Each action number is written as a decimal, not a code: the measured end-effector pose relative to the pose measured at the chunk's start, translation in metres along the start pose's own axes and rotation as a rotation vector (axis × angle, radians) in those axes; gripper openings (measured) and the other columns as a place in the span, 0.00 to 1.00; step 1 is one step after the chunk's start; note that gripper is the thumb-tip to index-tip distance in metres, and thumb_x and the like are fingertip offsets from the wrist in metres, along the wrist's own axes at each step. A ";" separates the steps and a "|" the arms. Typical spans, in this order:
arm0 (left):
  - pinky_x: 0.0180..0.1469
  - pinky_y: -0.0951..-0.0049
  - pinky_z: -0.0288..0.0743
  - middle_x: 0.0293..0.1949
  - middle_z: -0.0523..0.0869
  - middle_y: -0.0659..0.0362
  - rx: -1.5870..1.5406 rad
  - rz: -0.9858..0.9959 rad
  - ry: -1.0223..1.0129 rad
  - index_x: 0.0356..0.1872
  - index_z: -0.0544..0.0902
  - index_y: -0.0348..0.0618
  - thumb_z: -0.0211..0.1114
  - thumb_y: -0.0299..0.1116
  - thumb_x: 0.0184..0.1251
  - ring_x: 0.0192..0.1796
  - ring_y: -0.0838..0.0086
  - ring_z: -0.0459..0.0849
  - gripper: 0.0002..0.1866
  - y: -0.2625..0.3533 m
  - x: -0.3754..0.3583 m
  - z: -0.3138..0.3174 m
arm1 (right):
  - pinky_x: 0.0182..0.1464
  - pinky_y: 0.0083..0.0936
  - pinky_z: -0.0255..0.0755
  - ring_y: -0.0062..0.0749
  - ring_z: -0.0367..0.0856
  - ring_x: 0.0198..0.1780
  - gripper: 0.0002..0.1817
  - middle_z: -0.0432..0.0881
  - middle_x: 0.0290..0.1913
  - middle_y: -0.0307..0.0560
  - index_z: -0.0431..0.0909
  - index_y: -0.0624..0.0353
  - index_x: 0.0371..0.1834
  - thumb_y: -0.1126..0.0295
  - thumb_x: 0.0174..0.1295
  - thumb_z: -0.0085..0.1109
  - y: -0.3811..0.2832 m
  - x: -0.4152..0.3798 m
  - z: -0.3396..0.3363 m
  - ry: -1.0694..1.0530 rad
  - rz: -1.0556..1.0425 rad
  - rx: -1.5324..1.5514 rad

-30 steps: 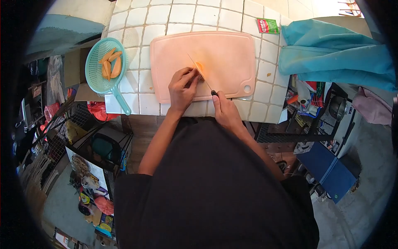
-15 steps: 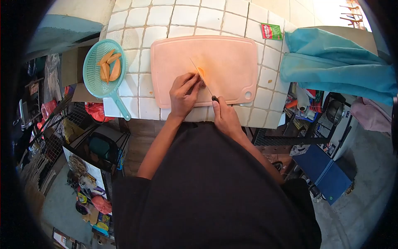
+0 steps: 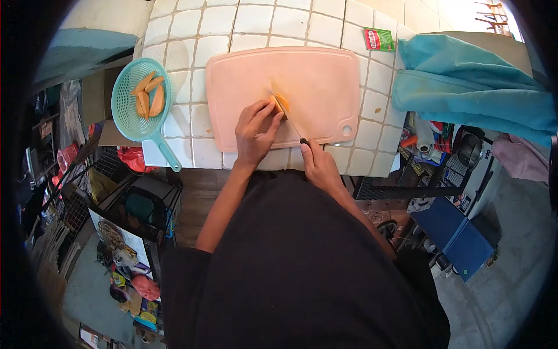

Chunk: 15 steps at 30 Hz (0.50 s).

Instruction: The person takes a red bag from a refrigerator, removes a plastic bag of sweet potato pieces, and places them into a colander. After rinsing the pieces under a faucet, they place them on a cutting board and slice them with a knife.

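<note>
On the pink cutting board (image 3: 325, 87) lies an orange piece of root vegetable (image 3: 282, 103), perhaps sweet potato. My left hand (image 3: 256, 129) has its fingers closed on the near-left side of this piece, partly hiding it. My right hand (image 3: 319, 166) grips the dark handle of a knife (image 3: 295, 126), whose thin blade runs up and to the left against the piece, close to my left fingertips. Several similar orange wedges (image 3: 156, 102) rest in a turquoise strainer (image 3: 121, 119) at the left of the board.
The board lies on a white tiled counter (image 3: 290, 23). A small red and green packet (image 3: 379, 39) sits at the back right. A turquoise cloth (image 3: 465, 87) drapes over the right side. The strainer's handle (image 3: 167, 154) reaches past the counter's front edge.
The knife blade has dropped lower and lies flatter against the orange piece, its handle slightly nearer me. My left hand still holds the piece. The whole view has shifted slightly.
</note>
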<state>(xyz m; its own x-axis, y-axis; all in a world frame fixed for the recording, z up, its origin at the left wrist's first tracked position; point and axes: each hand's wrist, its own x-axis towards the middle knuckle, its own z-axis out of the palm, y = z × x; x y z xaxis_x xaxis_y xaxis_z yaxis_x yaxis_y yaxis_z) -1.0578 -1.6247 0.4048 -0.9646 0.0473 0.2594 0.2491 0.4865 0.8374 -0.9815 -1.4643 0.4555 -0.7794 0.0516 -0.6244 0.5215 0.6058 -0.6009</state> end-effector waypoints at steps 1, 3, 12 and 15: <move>0.48 0.67 0.78 0.44 0.84 0.54 0.007 0.013 0.000 0.42 0.85 0.36 0.73 0.25 0.52 0.45 0.62 0.83 0.14 0.000 0.000 0.000 | 0.35 0.57 0.64 0.69 0.76 0.34 0.18 0.77 0.26 0.70 0.69 0.64 0.38 0.58 0.74 0.39 0.001 -0.002 -0.001 0.006 -0.002 0.002; 0.48 0.67 0.78 0.44 0.84 0.53 0.010 0.016 -0.003 0.42 0.85 0.36 0.73 0.25 0.52 0.45 0.62 0.83 0.14 0.002 0.000 -0.001 | 0.34 0.55 0.64 0.69 0.76 0.33 0.18 0.77 0.27 0.70 0.69 0.63 0.39 0.57 0.74 0.41 0.003 -0.005 -0.002 0.063 -0.051 0.064; 0.49 0.67 0.78 0.44 0.84 0.53 0.020 0.023 0.004 0.42 0.85 0.36 0.73 0.24 0.52 0.46 0.61 0.83 0.14 0.002 -0.001 -0.001 | 0.31 0.47 0.65 0.65 0.77 0.31 0.16 0.76 0.24 0.66 0.70 0.64 0.40 0.59 0.73 0.44 0.010 -0.011 0.002 0.085 -0.119 0.229; 0.50 0.67 0.77 0.44 0.84 0.53 0.000 0.016 -0.002 0.43 0.85 0.36 0.73 0.24 0.52 0.46 0.61 0.83 0.15 -0.001 -0.003 -0.002 | 0.32 0.47 0.65 0.64 0.78 0.31 0.17 0.76 0.24 0.66 0.71 0.64 0.42 0.58 0.73 0.45 0.009 -0.014 0.001 0.032 -0.078 0.226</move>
